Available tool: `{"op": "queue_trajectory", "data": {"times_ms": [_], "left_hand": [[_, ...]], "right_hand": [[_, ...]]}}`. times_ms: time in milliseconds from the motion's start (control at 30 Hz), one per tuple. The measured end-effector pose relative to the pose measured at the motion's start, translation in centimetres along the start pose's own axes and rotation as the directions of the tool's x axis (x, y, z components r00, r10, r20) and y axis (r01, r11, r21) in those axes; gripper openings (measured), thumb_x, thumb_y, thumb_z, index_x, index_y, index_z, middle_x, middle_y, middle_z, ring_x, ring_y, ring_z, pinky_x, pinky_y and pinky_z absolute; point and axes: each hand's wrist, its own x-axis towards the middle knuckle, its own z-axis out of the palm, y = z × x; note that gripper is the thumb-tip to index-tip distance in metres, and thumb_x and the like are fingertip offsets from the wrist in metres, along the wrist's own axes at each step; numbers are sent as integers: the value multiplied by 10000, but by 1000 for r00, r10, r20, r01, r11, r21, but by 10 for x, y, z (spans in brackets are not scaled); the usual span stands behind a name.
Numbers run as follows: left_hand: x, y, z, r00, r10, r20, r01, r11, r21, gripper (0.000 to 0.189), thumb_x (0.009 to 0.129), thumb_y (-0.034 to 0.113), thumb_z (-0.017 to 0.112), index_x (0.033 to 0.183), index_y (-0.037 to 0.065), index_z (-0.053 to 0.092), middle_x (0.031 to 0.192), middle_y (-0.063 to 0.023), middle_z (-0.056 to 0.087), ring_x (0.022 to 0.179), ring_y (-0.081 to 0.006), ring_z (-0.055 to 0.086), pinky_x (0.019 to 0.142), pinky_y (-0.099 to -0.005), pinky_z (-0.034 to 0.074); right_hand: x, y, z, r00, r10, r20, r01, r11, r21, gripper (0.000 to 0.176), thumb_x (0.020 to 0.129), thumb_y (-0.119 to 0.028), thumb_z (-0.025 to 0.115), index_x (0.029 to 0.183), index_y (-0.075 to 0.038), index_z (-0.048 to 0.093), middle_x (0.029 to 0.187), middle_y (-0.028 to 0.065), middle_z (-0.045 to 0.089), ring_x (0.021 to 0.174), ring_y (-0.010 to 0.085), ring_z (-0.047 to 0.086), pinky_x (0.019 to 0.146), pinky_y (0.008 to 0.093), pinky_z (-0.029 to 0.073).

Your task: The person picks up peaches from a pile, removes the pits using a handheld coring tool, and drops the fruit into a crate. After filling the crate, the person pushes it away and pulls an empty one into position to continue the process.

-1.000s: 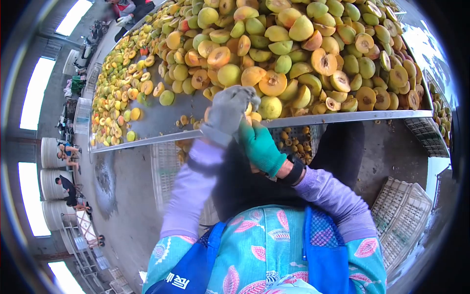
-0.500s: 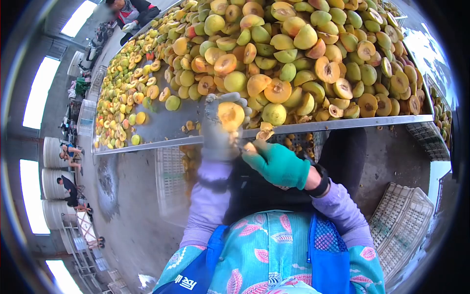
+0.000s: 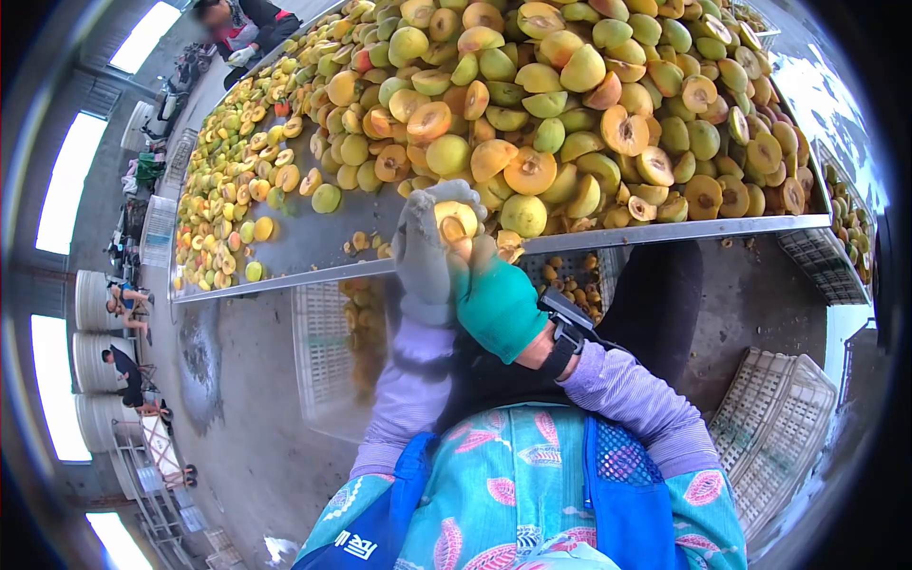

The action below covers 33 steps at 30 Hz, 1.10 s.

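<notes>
My left hand [image 3: 420,252], in a grey glove, is closed around a halved peach [image 3: 457,218] with its cut side towards me. My right hand [image 3: 498,302], in a green glove, is closed with its fingertips against the lower edge of that peach half. Whatever the right fingers grip is hidden. Both hands are at the near rim of a metal table [image 3: 655,234]. Beyond them lies a large heap of yellow-green peach halves [image 3: 530,171], some with pits still in the flesh. A torn bit of peach [image 3: 509,247] lies near the rim by my right hand.
Below the table stand a white crate [image 3: 321,351] and another container with peach pieces [image 3: 575,285]. Stacked crates [image 3: 774,408] stand at the right. Another person [image 3: 249,28] works at the table's far left. Several people are near large white tubs [image 3: 98,361].
My right hand has moved up and left, from just below the peach half to touching it. The left hand still holds the peach half, now turned slightly. The view has shifted a little.
</notes>
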Motion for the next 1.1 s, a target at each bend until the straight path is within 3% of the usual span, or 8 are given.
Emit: {"op": "queue_trajectory", "data": {"times_ms": [267,367,467,600,700,800,933,1100], "left_hand": [[8,2,-23,994,-49,97,44,997,56,433,989,333,434,919,-60,601,808,-159,630,675,-222,586,650,-321,486],[10,-2,-29,985,-117,125,108,991,78,484,1004,410,374,920,-13,592,813,-129,636,683,-199,619,662,-298,513],[16,4,-36,953,-73,292,-62,902,428,466,994,418,399,925,1,593,813,-126,632,708,-201,619,661,-298,512],[11,-1,-28,992,-81,99,70,992,108,472,986,380,432,929,-53,610,822,-150,620,727,-222,584,687,-322,489],[2,-4,-12,996,-93,1,92,982,-164,476,984,400,437,1015,-50,586,899,-156,604,813,-229,576,729,-333,488],[0,-7,-3,995,-10,-103,2,997,-76,470,980,397,448,1007,-51,589,886,-153,601,796,-229,574,724,-336,488],[-1,-8,-12,999,-16,-39,16,1000,5,452,986,413,438,1037,-11,585,889,-126,626,788,-215,610,711,-305,506],[2,-8,-20,995,-90,32,90,996,-3,345,979,268,479,970,-56,600,840,-149,618,746,-215,580,670,-318,491]], "right_hand": [[-1,-3,10,992,72,100,-105,918,383,309,970,-309,482,966,0,468,580,206,567,515,375,585,438,455,429],[-1,-1,-1,964,120,237,-180,951,251,331,963,-322,492,996,6,477,643,229,588,587,405,598,503,489,445],[9,16,-11,923,51,383,-173,941,292,338,951,-336,513,994,-2,488,680,243,592,593,407,596,504,481,453],[10,13,-11,982,-46,181,29,995,99,310,934,-336,542,951,-33,482,658,225,577,506,363,585,398,424,434],[0,9,12,997,74,-27,-71,994,87,295,941,-324,530,950,-34,476,586,181,549,478,344,575,400,426,440],[5,4,7,997,79,-2,-78,991,106,280,948,-311,519,949,-36,471,529,147,519,450,330,562,395,422,442],[4,8,9,999,23,22,-25,997,75,280,955,-304,507,935,-27,476,530,157,529,452,330,563,386,425,429],[2,13,7,995,30,93,-44,987,156,288,968,-297,484,895,-18,486,572,184,542,439,327,544,387,432,412]]}}
